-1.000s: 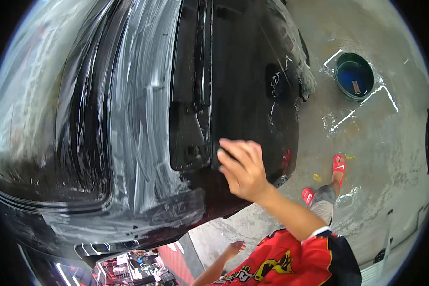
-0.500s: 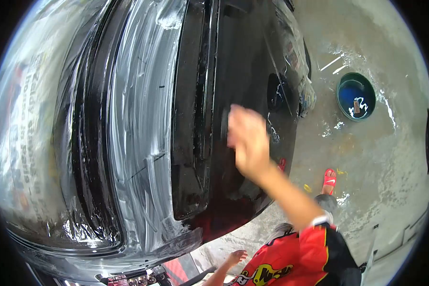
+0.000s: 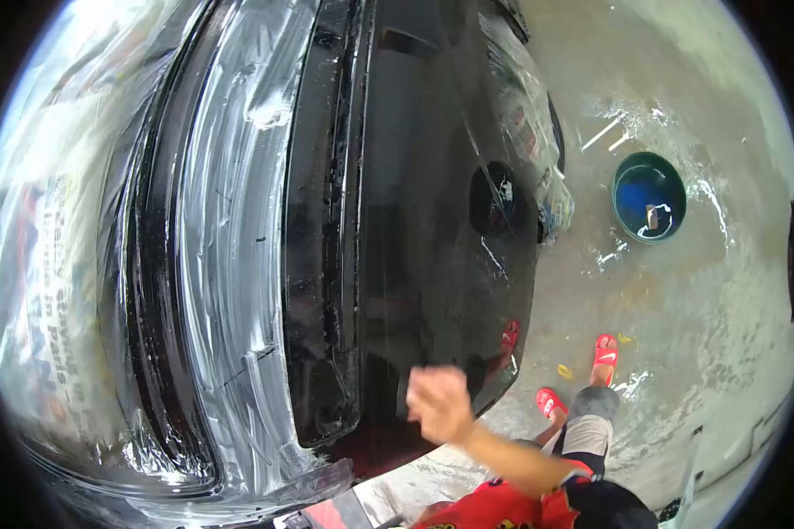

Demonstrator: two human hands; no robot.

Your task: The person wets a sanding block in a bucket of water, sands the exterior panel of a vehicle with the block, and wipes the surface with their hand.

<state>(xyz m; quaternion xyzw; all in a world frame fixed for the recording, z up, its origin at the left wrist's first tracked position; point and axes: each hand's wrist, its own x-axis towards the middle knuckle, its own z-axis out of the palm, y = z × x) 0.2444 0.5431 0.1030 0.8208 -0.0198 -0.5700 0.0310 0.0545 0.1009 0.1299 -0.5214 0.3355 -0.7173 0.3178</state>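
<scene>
My right hand (image 3: 439, 404) is over the lower part of a glossy black car panel (image 3: 415, 220). Its fingers look curled and pressed together, partly smeared by motion; what they hold, if anything, I cannot make out. Left of the panel's raised black strip runs a band smeared with whitish-grey streaks (image 3: 229, 220). A dark oval recess (image 3: 494, 198) lies in the panel's right part. My left hand is out of view.
Clear plastic sheeting (image 3: 71, 264) covers the far left, and more film (image 3: 534, 132) hangs at the panel's right edge. A green bucket (image 3: 616, 207) with water and a small block stands on the wet floor (image 3: 662, 309). My feet wear red sandals (image 3: 605, 351).
My right hand has moved down along the black panel, closer to my body. My left hand, earlier visible at the bottom, has left the view. The view has shifted slightly.
</scene>
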